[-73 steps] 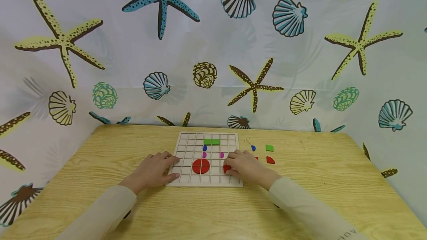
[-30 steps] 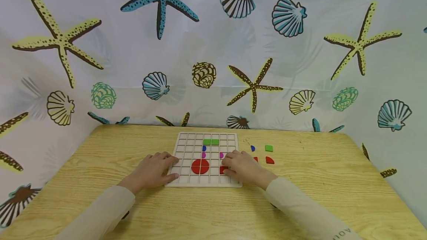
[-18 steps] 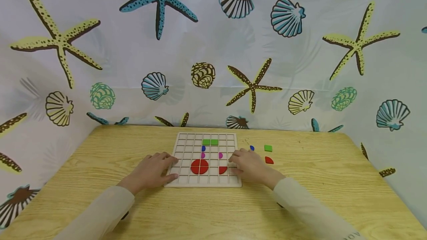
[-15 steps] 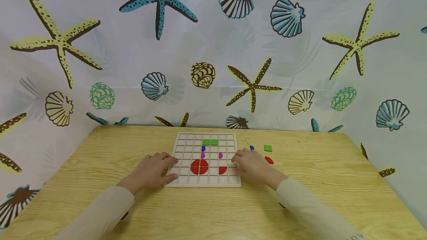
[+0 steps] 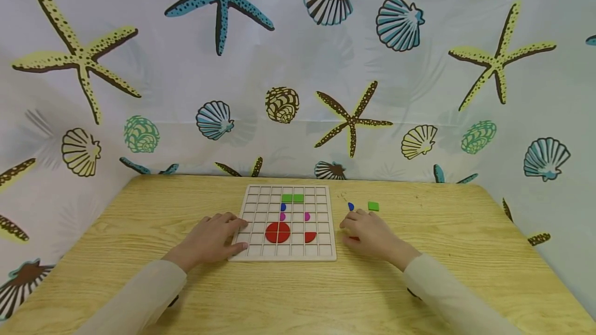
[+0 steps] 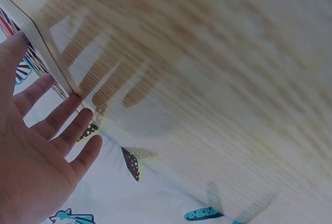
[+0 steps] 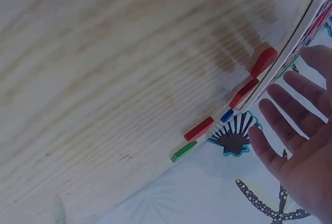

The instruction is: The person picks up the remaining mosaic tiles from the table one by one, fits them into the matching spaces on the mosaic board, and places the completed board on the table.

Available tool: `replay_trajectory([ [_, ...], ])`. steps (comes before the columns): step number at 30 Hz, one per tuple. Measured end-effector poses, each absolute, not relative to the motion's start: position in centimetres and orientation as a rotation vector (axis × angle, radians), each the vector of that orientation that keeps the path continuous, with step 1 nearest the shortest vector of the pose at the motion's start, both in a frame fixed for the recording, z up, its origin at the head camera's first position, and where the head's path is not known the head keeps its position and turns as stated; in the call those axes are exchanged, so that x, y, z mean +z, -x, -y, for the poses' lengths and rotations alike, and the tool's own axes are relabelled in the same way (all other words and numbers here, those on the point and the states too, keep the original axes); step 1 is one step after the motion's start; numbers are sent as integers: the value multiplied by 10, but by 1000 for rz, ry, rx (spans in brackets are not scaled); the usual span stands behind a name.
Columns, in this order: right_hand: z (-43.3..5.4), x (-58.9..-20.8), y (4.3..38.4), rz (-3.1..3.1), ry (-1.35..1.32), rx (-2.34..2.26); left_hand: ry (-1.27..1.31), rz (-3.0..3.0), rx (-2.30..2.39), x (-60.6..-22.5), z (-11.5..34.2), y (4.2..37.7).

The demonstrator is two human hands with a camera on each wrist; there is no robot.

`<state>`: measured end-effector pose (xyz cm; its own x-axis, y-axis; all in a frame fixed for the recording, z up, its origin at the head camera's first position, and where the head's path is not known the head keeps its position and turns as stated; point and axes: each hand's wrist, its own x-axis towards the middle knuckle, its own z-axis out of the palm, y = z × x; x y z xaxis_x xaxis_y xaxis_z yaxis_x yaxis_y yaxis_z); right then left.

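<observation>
A white gridded board [image 5: 288,259] lies on the table. Fingers slightly spread, my left hand [image 5: 211,237] rests at its left edge. My right hand [image 5: 372,234] is just past the board's right edge, its fingers relaxed and holding nothing. A red piece [image 5: 354,238] shows by its thumb; other red pieces are hidden under it in the head view. Three red pieces, one of them a thick red block [image 7: 198,129], appear beside that hand in the right wrist view. On the board are a red circle [image 5: 272,232] of quarter pieces and a single red quarter circle [image 5: 310,237].
Also on the board sit two green squares [image 5: 298,198], a blue half circle [image 5: 283,207] and two pink half circles [image 5: 307,216]. A loose blue piece [image 5: 351,206] and green square [image 5: 373,206] lie behind my right hand. A patterned curtain [image 5: 261,138] stands behind the wooden table [image 5: 298,293].
My right hand has left the red quarter circle on the board and moved right, off the board and over the loose red pieces. The left hand stays at the board's edge.
</observation>
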<state>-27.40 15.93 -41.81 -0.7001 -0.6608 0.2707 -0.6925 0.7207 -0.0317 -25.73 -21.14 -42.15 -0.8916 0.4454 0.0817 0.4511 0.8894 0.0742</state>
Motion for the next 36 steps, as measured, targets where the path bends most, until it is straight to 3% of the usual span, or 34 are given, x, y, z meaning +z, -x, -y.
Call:
replay_trajectory([
  [36,-182,-424,263,2728,-1008,101,721,2996,-127,-422,212,257],
])
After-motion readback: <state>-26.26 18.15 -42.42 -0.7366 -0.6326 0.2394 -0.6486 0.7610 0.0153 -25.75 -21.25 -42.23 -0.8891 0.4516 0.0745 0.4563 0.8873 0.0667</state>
